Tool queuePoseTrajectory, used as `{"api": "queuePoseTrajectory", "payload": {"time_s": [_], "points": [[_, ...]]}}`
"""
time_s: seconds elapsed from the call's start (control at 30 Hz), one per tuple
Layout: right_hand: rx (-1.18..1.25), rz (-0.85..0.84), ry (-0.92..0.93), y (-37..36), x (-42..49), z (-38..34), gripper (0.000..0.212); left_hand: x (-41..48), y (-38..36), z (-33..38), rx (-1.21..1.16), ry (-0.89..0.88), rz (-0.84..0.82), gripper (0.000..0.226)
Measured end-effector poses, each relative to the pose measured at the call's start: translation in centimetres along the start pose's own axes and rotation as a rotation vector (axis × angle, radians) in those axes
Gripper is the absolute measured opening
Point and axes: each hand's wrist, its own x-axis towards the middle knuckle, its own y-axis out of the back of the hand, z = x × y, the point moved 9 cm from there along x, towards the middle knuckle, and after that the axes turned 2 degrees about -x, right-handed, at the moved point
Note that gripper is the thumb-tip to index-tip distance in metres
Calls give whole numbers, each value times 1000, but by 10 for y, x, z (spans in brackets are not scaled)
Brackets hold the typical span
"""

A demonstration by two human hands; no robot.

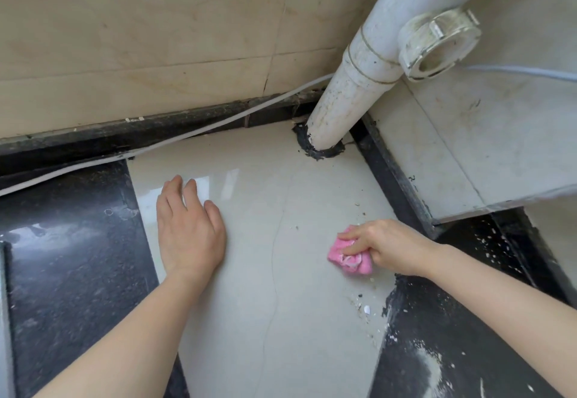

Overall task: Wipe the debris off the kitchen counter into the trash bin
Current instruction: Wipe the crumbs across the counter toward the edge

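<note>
The counter here is a glossy cream tile slab [265, 319] with a thin crack down its middle. My right hand [387, 246] grips a crumpled pink cloth [349, 257] and presses it onto the tile near the right edge. Small white and dark crumbs of debris [365, 307] lie just below the cloth, and more white specks [499, 241] scatter over the black stone to the right. My left hand [189, 226] rests flat on the tile at the left, fingers straight. No trash bin is in view.
A thick white drain pipe [352, 91] with a side cap [437, 45] enters the counter at the back corner. A white cable [175, 143] runs along the black backsplash strip. Black stone [68, 257] borders the tile on the left. Beige tiled walls stand behind and right.
</note>
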Motion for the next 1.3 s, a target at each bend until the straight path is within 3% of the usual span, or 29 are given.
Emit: {"api": "queuePoseTrajectory", "payload": {"time_s": [0.07, 0.23, 0.37, 0.57, 0.8, 0.87, 0.97, 1.1, 1.17, 1.3], "points": [[140, -36, -74, 11, -4, 2, 42, 0, 0, 1, -6, -5, 3, 41], [320, 351, 7, 85, 79, -43, 36, 0, 0, 0, -6, -2, 6, 40], [366, 456, 39, 97, 141, -71, 38, 1, 2, 1, 6, -7, 17, 40], [415, 272, 90, 40, 83, -56, 35, 0, 2, 1, 0, -8, 22, 39], [505, -38, -190, -51, -32, 10, 52, -7, 2, 14, -6, -108, -29, 46], [631, 34, -248, -33, -39, 24, 49, -12, -3, 37, -49, -169, -33, 48], [751, 342, -267, 26, -21, 44, 39, -19, -26, 83, -108, -220, -99, 52], [834, 710, -243, 85, 21, 64, 41, -26, -61, 115, -64, -214, -178, 53], [825, 791, -229, 95, 46, 69, 32, -26, -66, 115, -9, -215, -165, 48], [653, 762, -195, 79, 80, 71, 29, -23, -68, 114, 21, -212, -145, 47]]}}
